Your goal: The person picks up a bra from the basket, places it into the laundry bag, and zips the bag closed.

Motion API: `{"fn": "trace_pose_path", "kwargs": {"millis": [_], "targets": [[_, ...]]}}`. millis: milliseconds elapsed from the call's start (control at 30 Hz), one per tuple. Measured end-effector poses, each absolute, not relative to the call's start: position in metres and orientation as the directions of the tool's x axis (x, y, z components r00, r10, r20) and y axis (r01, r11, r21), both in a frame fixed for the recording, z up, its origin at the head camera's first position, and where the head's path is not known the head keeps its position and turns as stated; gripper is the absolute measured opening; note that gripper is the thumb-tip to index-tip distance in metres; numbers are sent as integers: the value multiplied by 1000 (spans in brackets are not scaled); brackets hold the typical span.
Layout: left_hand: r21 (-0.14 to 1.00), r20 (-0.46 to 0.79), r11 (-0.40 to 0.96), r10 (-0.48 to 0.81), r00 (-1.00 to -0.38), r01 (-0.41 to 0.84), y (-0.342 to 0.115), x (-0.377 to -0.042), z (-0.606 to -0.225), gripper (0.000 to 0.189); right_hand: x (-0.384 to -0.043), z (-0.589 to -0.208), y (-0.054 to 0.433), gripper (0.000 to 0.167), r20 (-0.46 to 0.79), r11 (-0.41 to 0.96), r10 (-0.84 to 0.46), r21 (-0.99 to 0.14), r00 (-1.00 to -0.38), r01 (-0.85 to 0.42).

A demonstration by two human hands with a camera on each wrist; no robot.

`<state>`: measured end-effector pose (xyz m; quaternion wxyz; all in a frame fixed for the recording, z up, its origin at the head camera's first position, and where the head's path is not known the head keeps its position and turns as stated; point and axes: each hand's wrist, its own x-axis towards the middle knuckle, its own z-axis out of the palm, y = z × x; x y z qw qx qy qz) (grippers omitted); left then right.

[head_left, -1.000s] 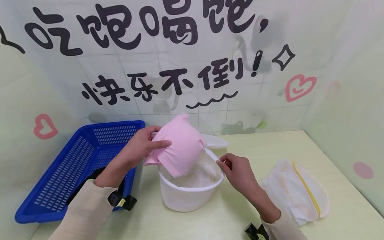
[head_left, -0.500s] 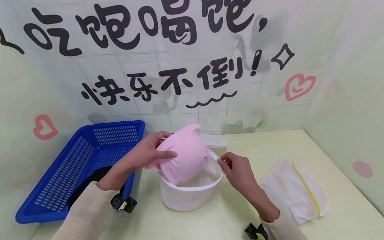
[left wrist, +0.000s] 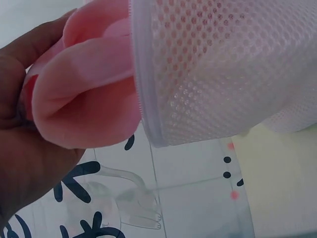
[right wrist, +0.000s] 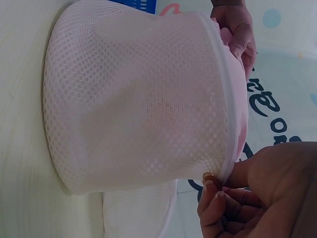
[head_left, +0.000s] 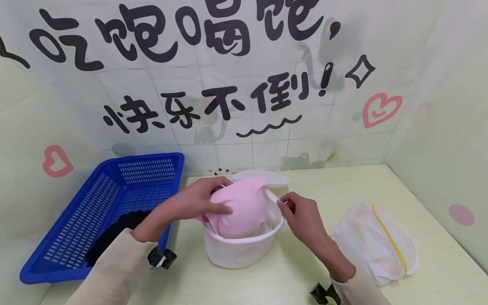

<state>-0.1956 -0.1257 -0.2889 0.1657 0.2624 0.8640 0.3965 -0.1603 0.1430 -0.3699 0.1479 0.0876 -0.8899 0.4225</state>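
Observation:
A pink folded garment (head_left: 244, 207), smooth and soft, sits partly inside the mouth of a white mesh laundry bag (head_left: 238, 253). My left hand (head_left: 200, 198) grips its left side, thumb on top and fingers behind. In the left wrist view, rounded folds of the pink garment (left wrist: 84, 94) stick out past the bag's zipped rim (left wrist: 143, 74). On the opposite side, my right hand (right wrist: 257, 198) pinches the rim between thumb and fingers. The bag stands upright on the table, its round lid (head_left: 263, 178) folded back behind it.
At left stands a blue plastic basket (head_left: 28, 269) with black cloth (head_left: 114, 233) in it. A flattened white mesh bag with a yellow zip (head_left: 392, 241) lies at right. A printed white curtain (head_left: 183, 148) hangs behind the table (head_left: 289, 271).
My left hand has moved right and down, bringing the pink garment lower into the mesh bag. The right hand keeps its pinch on the rim, nearly still.

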Motion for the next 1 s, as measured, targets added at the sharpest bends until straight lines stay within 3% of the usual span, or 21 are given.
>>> {"fn": "trace_pose_path", "kwargs": {"millis": [333,767,1000], "targets": [[741,-145,576,640,-755,346,-119,-196,-292,43,-159,-371,143,3,355,628,-19,-723,-935,-288],[605,-140,585,746,-651,540,-110,-208,-299,32,-160,-371,142,7,387,625,9,-722,-922,-297],[594,-208,612,744,-635,522,-109,-216,-306,26,-159,-369,141,7,392,612,19,-732,-920,-299]]}}
